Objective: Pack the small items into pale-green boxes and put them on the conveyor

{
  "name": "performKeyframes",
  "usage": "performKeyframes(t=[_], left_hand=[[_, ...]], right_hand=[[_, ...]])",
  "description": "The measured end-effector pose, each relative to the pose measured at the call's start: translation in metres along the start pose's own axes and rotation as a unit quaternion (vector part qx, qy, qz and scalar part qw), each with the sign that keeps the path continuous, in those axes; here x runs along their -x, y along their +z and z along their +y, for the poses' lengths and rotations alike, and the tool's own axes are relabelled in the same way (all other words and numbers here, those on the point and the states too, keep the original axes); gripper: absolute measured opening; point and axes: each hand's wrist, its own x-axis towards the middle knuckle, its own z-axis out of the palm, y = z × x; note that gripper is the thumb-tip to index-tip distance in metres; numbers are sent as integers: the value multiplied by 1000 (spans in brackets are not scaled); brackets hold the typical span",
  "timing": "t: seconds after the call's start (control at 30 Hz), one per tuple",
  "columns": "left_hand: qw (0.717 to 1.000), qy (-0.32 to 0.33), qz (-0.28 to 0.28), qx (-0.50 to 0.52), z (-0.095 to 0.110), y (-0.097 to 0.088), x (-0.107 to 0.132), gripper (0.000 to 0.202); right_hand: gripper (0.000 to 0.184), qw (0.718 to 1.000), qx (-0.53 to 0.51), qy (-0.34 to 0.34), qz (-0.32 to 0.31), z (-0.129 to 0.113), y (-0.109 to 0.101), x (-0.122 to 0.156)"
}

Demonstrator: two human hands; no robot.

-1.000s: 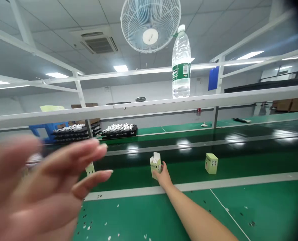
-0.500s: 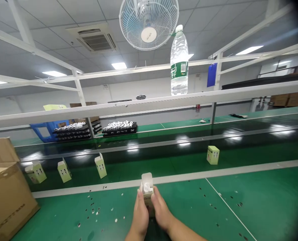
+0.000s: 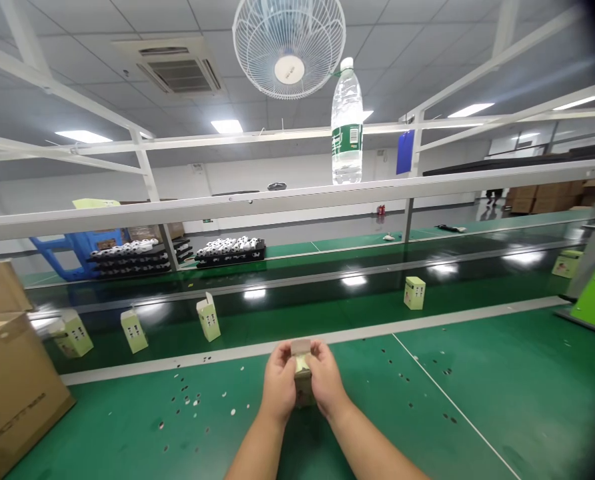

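Note:
A small light-green carton is held between my two hands just above the green work surface. My left hand wraps its left side, and my right hand wraps the right. Both thumbs lie at the carton's top, by a flap that stands up at the back. My fingers partly cover the top, and the inside of the carton is hidden.
Beyond the pale rail, several like cartons stand on the dark green belt, among them an open-topped carton and a closed carton. A cardboard box sits at left. A water bottle and fan are overhead.
My hands have moved up over the carton's top, thumbs now at its opening. The white item seen inside before is now out of sight. The view has shifted slightly to the right.

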Motion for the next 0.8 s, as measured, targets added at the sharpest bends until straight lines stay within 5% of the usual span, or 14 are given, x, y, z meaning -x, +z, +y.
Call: performKeyframes(t=[0.1,0.4,0.6,0.8], left_hand=[[998,47,7,-50,-3,-8,-2,13],[971,147,-55,-182,-3,-20,16,18],[968,134,-63,-201,-1,-21,10,23],[981,93,-58,-158,-1,-8,10,28]], right_hand=[[6,996,63,-64,-4,-5,-5,-4],[21,940,246,-160,-174,-24,-45,7],[17,930,283,-176,-152,-24,-37,4],[19,950,261,-129,-117,-21,-32,1]])
